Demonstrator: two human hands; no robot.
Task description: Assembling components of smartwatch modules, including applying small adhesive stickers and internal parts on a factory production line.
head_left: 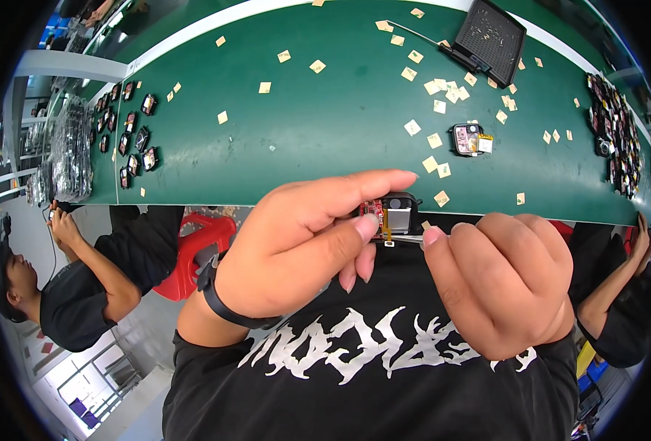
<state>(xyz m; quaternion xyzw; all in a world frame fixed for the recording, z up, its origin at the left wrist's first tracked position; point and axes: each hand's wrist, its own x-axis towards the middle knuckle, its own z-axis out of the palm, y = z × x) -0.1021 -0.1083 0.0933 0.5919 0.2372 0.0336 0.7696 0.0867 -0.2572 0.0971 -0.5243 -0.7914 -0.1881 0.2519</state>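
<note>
My left hand [303, 242] grips an opened black smartwatch case [412, 202] just off the table's near edge. Inside it show a red circuit board [370, 209], a silver battery [400, 220] and an orange flex cable [386, 223] with a small white-framed end hanging below. The left thumb presses on the board. My right hand [505, 279] is closed, thumb and forefinger pinching a thin metal tool [413, 238]. Its tip reaches the cable's lower end; the rest is hidden by the fingers, so I cannot tell its full shape.
Another opened watch case [467, 140] lies on the green table [325, 140] among scattered cream paper squares [434, 140]. Behind it are a black perforated tray [491, 40] and a screwdriver [417, 35]. More watch cases [149, 158] line both sides. People sit left and right, near a red stool [197, 253].
</note>
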